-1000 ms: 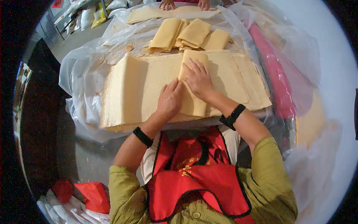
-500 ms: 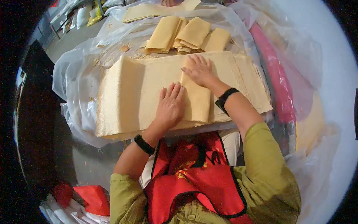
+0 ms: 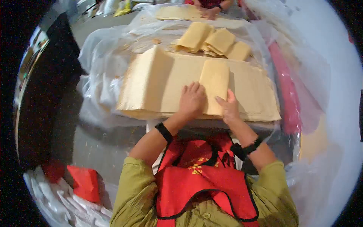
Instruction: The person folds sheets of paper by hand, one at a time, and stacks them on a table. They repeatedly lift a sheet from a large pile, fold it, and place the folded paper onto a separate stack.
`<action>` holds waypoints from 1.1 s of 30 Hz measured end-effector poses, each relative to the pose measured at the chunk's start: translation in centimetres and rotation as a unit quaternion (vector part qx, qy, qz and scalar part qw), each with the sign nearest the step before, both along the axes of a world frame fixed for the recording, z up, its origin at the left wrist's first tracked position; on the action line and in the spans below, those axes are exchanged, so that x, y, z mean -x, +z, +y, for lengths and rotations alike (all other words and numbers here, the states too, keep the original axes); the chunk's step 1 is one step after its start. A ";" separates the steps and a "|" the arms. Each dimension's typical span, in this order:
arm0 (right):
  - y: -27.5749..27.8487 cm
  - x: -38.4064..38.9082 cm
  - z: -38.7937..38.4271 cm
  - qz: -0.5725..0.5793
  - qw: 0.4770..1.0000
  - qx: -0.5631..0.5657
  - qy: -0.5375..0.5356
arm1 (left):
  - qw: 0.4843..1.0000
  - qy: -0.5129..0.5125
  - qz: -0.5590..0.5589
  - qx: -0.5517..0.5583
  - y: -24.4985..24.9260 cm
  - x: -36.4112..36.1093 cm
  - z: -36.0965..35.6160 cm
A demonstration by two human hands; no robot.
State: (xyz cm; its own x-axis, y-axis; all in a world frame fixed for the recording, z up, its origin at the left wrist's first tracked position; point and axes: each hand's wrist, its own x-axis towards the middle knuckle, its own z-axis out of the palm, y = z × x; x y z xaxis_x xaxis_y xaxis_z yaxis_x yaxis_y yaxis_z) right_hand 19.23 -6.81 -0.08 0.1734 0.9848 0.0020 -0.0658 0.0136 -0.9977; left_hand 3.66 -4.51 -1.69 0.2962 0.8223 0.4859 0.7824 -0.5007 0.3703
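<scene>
A folded pale yellow sheet [image 3: 216, 77], thin and soft-looking, lies as a narrow bundle across a wide stack of similar sheets [image 3: 249, 89]. My left hand [image 3: 193, 99] is at its left edge, fingers curled against it; the fingertips are partly hidden. At the lower right edge, my right hand [image 3: 230, 106] pinches the bundle with its thumb on the near side. To the left, the end of the stack's upper layer [image 3: 140, 81] stands up in a raised fold.
Several folded yellow bundles [image 3: 194, 37] lie behind the stack on clear plastic sheeting [image 3: 98, 56]. Across the table, another person's hands [image 3: 210, 13] are beside more sheets [image 3: 176, 13]. Pink plastic [image 3: 285, 90] runs along the right side. A red bag [image 3: 84, 183] is at lower left.
My right hand has moved from the far top of the bundle down to its near right edge. My left fingers have curled in. The view has shifted, showing more of the other person.
</scene>
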 end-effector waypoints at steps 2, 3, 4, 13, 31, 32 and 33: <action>1.6 -0.3 -0.3 0.045 0.997 -0.013 0.062 | 0.989 -0.034 -0.135 0.057 2.0 2.4 -2.9; 3.6 -0.3 -0.4 0.009 0.997 -0.021 0.074 | 0.975 -0.043 -0.205 0.075 1.6 3.9 -4.2; 5.4 -0.3 -0.6 -0.027 0.996 -0.029 0.082 | 0.956 -0.055 -0.273 0.093 1.2 5.5 -5.6; 14.7 0.9 15.7 -0.070 0.992 -0.100 0.029 | 0.680 0.099 -0.653 0.317 3.0 13.9 -10.0; 0.2 0.8 1.2 -0.566 0.757 -0.269 0.184 | 0.909 0.202 -0.335 0.142 6.0 14.6 -8.1; 0.2 0.8 1.1 -0.574 0.751 -0.272 0.181 | 0.912 0.207 -0.272 0.228 7.1 14.4 -8.3; 0.1 0.7 0.8 -0.582 0.744 -0.274 0.179 | 0.897 0.202 -0.315 0.235 7.0 14.6 -8.2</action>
State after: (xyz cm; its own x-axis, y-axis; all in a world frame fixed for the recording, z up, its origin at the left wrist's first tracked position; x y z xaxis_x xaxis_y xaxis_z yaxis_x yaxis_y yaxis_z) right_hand 18.54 -5.97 0.03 -0.5334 0.7632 0.3647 0.7420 0.6292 -0.2315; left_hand -10.92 -12.69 5.27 -0.2830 0.9588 0.0238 0.4269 0.1037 0.8983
